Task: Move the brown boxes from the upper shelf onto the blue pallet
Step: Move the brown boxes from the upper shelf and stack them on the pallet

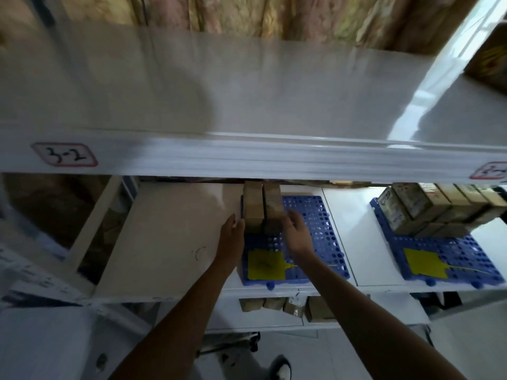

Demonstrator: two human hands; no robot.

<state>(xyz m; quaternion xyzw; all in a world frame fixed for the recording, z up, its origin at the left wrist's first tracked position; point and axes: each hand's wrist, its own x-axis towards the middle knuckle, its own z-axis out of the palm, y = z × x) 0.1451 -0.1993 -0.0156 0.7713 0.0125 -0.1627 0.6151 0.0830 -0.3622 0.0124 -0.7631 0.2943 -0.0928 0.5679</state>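
Fingers of the left hand [231,233] lie straight and loosely together, flat against the left side of two brown boxes [262,209]. The right hand [297,229] has its fingers spread and slightly curled at the boxes' right side; blur hides whether they actually touch.

Both boxes stand upright, side by side and touching, on the back part of a blue pallet [318,231] on the lower shelf [170,237]. A yellow tag [264,264] lies on the front of that pallet. A second blue pallet [455,259] to the right carries a stack of printed cartons [428,209] and its own yellow tag [422,263]. The upper shelf [247,91] is bare across its middle, its front edge bearing a label [65,154] reading 3-2.
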